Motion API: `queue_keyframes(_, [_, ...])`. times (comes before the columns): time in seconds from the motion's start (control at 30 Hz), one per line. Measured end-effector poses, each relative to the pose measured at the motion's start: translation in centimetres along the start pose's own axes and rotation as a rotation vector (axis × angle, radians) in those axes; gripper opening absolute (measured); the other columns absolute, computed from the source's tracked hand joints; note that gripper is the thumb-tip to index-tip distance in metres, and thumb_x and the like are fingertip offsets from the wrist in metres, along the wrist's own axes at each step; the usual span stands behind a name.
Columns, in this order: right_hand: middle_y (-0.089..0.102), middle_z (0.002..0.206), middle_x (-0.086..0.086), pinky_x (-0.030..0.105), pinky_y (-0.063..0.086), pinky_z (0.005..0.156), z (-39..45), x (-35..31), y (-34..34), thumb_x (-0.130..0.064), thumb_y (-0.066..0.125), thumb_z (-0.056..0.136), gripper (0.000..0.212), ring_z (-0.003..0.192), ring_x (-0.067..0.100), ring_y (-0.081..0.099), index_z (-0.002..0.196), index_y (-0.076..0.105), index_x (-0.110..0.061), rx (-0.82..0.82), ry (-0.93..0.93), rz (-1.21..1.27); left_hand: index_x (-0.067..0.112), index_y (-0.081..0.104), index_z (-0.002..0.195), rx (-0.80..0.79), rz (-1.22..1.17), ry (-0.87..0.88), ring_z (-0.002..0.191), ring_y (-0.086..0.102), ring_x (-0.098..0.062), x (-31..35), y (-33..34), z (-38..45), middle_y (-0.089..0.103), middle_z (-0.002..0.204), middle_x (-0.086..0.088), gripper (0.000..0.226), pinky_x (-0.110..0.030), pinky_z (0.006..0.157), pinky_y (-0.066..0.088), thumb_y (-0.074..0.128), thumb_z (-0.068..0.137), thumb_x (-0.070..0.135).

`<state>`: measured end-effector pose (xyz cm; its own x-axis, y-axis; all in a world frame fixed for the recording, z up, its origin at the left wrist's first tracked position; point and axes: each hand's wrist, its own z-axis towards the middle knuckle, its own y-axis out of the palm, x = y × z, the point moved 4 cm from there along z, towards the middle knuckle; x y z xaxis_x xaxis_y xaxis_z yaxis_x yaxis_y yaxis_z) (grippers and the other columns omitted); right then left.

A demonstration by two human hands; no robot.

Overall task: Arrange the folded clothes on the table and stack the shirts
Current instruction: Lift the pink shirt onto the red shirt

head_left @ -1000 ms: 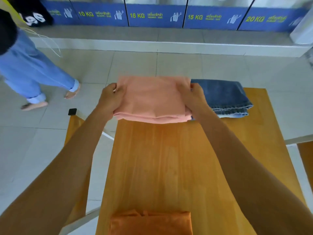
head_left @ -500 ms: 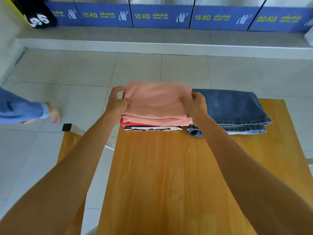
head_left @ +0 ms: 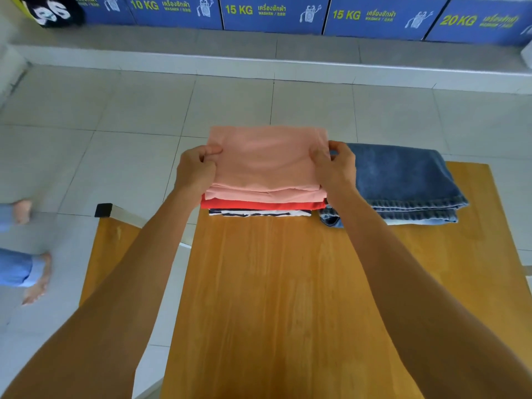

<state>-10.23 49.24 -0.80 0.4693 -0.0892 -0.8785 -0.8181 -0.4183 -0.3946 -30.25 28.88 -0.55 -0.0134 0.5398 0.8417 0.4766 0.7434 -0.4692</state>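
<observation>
Wearer's arms and hands, head view.

Two bare forearms are seen from the lower corners up to the hands; no sleeve, cuff or glove is worn on either. The left hand (head_left: 195, 171) and the right hand (head_left: 335, 165) are uncovered. No ring, watch or strap can be made out at wrists or fingers. Upper arms and torso are cut off by the frame edge.
</observation>
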Motion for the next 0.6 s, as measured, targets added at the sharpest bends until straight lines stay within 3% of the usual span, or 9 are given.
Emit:
queue_keyframes(0.13, [0.06,0.107,-0.006,0.025,0.045,0.071,-0.5,1.4,0.4,-0.039,0.058,0.098,0.041,0.094,0.015,0.059,0.133,0.056,-0.017,-0.03,0.024,-0.065,0.026,0.067,0.123,-0.032,-0.029,0.011,0.118,0.053,-0.022,-1.5,0.4,-0.6,0.056,0.136,0.002,0.039,-0.039,0.105,0.048,0.046,0.098,0.005])
queue_keyframes(0.23, [0.067,0.1,-0.002,0.019,0.041,0.056,-0.3,1.4,0.4,-0.04,0.057,0.097,0.035,0.077,0.008,0.058,0.122,0.064,-0.016,-0.048,0.022,-0.129,0.028,0.065,0.124,-0.044,0.013,0.011,0.115,0.053,-0.021,-1.5,0.5,-0.6,0.055,0.136,0.002,0.041,-0.037,0.102,0.05,0.044,0.097,0.006])
queue_keyframes(0.33, [0.069,0.094,-0.001,0.018,0.04,0.052,-0.6,0.8,-0.1,-0.037,0.054,0.098,0.029,0.07,0.004,0.057,0.115,0.068,-0.017,-0.038,-0.011,-0.18,0.029,0.06,0.124,-0.038,0.067,0.045,0.106,0.055,-0.02,-1.0,0.5,-1.0,0.055,0.132,0.0,0.042,-0.028,0.083,0.053,0.04,0.096,0.005])
queue_keyframes(0.4, [0.072,0.097,0.0,0.019,0.045,0.056,-1.4,0.6,-0.7,-0.035,0.052,0.098,0.028,0.076,0.011,0.063,0.114,0.068,-0.019,-0.022,-0.025,-0.203,0.03,0.059,0.125,0.001,0.087,0.071,0.102,0.056,-0.019,-1.0,0.1,-1.6,0.056,0.129,0.0,0.038,-0.022,0.074,0.051,0.041,0.098,0.009])
queue_keyframes(0.5, [0.067,0.106,-0.005,0.027,0.05,0.078,-3.7,0.6,-2.1,-0.036,0.053,0.099,0.04,0.094,0.016,0.063,0.135,0.057,-0.019,0.005,-0.019,-0.191,0.032,0.057,0.128,0.054,0.006,0.055,0.097,0.06,-0.012,-1.8,-0.9,-3.5,0.061,0.117,0.009,0.029,-0.02,0.074,0.053,0.052,0.1,0.028])
queue_keyframes(0.6, [0.065,0.1,-0.009,0.026,0.05,0.074,-7.9,1.5,-3.3,-0.045,0.052,0.1,0.026,0.088,0.013,0.063,0.118,0.056,-0.026,0.016,-0.078,-0.154,0.034,0.056,0.128,0.068,-0.173,-0.015,0.09,0.065,-0.003,-3.1,-2.1,-6.7,0.061,0.101,0.024,0.035,-0.019,0.074,0.055,0.062,0.094,0.04])
